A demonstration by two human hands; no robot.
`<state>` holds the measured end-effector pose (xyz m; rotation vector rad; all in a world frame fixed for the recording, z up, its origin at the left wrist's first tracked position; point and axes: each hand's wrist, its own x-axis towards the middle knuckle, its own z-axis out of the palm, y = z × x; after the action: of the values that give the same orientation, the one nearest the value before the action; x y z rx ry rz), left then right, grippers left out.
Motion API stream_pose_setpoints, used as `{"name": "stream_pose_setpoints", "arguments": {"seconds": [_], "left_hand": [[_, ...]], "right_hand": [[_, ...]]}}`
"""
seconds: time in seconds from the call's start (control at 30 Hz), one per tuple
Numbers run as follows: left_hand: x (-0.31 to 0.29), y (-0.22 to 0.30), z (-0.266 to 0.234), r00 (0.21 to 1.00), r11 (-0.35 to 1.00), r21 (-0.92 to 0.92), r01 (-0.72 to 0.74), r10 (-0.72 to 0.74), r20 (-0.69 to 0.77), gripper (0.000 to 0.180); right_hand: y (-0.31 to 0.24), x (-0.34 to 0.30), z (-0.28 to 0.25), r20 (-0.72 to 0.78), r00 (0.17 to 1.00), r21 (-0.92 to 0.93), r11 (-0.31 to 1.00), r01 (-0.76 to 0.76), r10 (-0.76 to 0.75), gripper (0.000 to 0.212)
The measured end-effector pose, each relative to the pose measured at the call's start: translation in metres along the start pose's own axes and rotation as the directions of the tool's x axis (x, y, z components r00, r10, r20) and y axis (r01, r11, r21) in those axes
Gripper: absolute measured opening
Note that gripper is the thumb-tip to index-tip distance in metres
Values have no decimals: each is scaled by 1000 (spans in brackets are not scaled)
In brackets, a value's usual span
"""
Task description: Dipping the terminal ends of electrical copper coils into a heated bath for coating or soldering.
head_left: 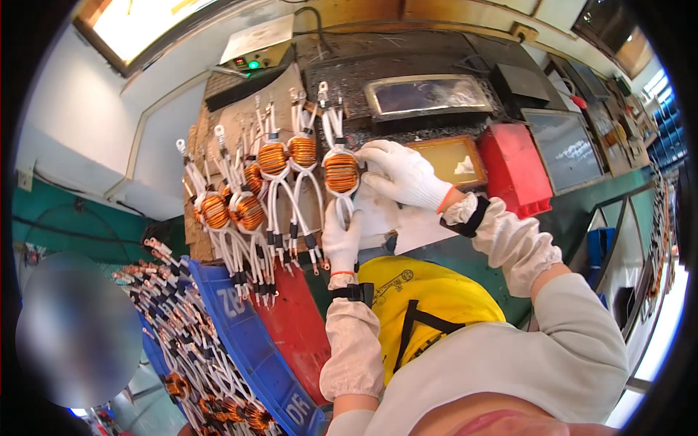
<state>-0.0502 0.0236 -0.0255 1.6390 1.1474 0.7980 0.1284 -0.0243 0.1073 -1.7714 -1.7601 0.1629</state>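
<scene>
Tabletop, teal and cluttered, fills most of my view, curving off toward the rim.

Blue bin at 7 o'clock, long and tilted, with a heap of spare coils and their copper lugs spilling beside it at 8 o'clock.

Yellow apron at 6 o'clock, directly below the hands.

Red panel lies just beside the blue bin, under the hanging leads.

Red bin at 2 o'clock, just beside the right wrist.

Dark tray at 12 o'clock, with a glossy rectangular face, above the hands.

Brown board at 11 o'clock carries a row of coils: orange copper windings, each with white sleeved leads running up and down across it.

Right hand, white glove, just right of centre; fingers curled and resting against the right side of the coil. I cannot tell whether they pinch it.

Left hand, white glove, just below centre; fingers closed around the white leads hanging from that coil.

The coil itself sits at the right end of the row, near centre, between the two hands, its upper leads reaching to 12 o'clock toward metal lugs.

Green lamp glows on a grey box at 11 o'clock.
</scene>
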Motion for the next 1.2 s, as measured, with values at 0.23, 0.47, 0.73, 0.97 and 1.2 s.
{"name": "stream_pose_setpoints", "arguments": {"seconds": [0.23, 0.47, 0.73, 0.97, 1.2], "left_hand": [[1, 9, -3, 999, 996, 90, 5, -1, -49, 59], [2, 9, -1, 999, 995, 97, 4, 0, -48, 55], [-4, 1, -3, 965, 917, 349, -191, 241, -106, 72], [3, 31, 3, 942, 667, 733, -132, 314, -117, 94], [50, 100, 22, 993, 825, 562, 61, 8, -119, 98]], "right_hand": [[78, -37, -112, -202, 972, -232, 959, -165, 118, 16], [146, -84, -196, -298, 890, -348, 829, -438, 345, 19], [160, -131, -120, -227, 840, 10, 864, -503, 492, 21], [165, -136, -106, -360, 769, 153, 847, -509, 528, 19], [171, -140, -108, -391, 777, 167, 868, -468, 494, 20]]}}
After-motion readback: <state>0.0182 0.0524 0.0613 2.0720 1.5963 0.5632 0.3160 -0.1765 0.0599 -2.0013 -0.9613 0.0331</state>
